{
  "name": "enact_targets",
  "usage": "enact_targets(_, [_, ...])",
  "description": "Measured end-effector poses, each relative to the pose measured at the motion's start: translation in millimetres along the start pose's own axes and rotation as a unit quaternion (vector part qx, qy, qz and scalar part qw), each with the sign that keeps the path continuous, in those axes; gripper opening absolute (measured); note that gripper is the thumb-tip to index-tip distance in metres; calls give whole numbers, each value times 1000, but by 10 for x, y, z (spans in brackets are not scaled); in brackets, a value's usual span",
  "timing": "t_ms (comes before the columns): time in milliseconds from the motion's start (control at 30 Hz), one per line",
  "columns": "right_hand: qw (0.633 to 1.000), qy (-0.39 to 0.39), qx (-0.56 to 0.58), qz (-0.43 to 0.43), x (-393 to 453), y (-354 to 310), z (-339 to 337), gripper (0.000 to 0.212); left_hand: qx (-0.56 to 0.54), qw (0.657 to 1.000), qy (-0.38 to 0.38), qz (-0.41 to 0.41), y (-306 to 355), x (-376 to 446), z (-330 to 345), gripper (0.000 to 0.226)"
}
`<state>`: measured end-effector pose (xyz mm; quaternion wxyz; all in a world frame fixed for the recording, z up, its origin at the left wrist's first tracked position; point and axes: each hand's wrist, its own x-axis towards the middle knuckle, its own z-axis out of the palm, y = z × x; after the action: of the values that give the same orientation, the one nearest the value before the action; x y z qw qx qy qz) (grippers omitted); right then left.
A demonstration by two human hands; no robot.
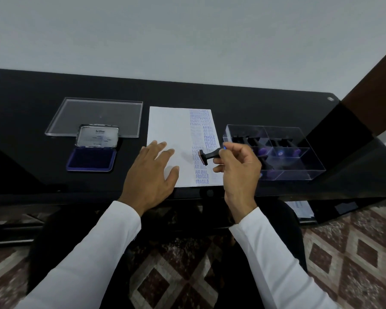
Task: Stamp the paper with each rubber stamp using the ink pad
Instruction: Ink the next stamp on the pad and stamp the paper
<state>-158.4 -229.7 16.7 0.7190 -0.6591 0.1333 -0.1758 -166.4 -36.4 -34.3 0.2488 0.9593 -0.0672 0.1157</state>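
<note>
Inking comes next, by my judgement: carry the stamp point(206, 156) level to the ink pad point(91, 160), press evenly. Right hand point(239, 168) fingers pinch its handle (rubber face turned sideways, above the paper point(168, 123)). Left hand point(153, 172), fingers straight and spread, rests flat on the paper. Box point(274, 152) of stamps sits right, on the desk point(31, 103).

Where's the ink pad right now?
In the head view, the ink pad lies open on the black desk, left of the paper, just in front of the clear lid.
</note>
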Motion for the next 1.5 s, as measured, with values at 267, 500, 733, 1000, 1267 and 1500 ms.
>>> enact_targets(267, [992,-115,-48,-5,-222,16,599,18,20,998,53,-39,-463,-214,-463,51])
enact_targets(500, [970,-213,-112,-36,-436,133,1268,16,59,988,91,-106,-1037,-492,-789,57])
enact_targets(733, [945,-273,-156,-86,-650,268,1802,22,70,979,102,-163,-1441,-668,-970,53])
enact_targets(1000, [883,-312,-252,-245,-777,267,2115,21,83,975,87,-187,-1722,-703,-1057,54])
enact_targets(1267, [829,-338,-307,-323,-810,337,2228,23,101,975,76,-181,-1828,-642,-970,56])
enact_targets(1500, [802,-352,-340,-342,-778,355,2287,22,122,973,74,-182,-1850,-654,-926,56])
